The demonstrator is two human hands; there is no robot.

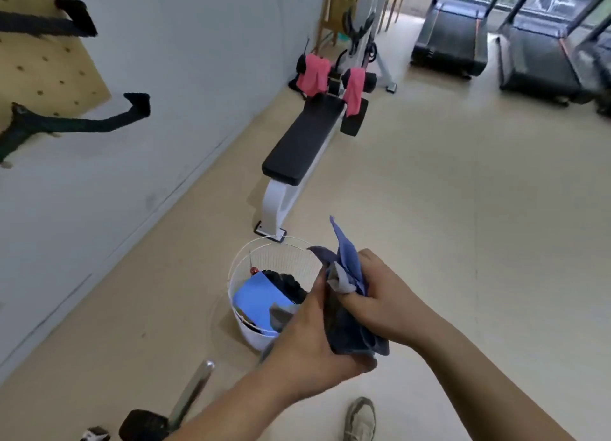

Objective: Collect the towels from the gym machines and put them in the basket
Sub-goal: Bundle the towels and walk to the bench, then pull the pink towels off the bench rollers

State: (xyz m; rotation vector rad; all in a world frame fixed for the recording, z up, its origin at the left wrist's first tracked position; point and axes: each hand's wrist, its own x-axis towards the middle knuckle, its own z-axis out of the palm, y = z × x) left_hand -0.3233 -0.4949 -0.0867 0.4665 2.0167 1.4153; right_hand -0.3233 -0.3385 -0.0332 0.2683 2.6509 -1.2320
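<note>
A crumpled blue-grey towel is bunched between both my hands just right of and above a white slatted basket on the floor. My left hand grips the towel from below and the left. My right hand pinches its upper part, with a blue corner sticking up. Inside the basket lie a bright blue cloth and something dark. Two pink towels hang on the foam rollers of the bench: one pink towel on the left roller, another pink towel on the right.
A black padded bench on a white frame stands beyond the basket along the wall. Treadmills line the far right by the windows. A chrome bar with a black grip lies at bottom left. My shoe shows below.
</note>
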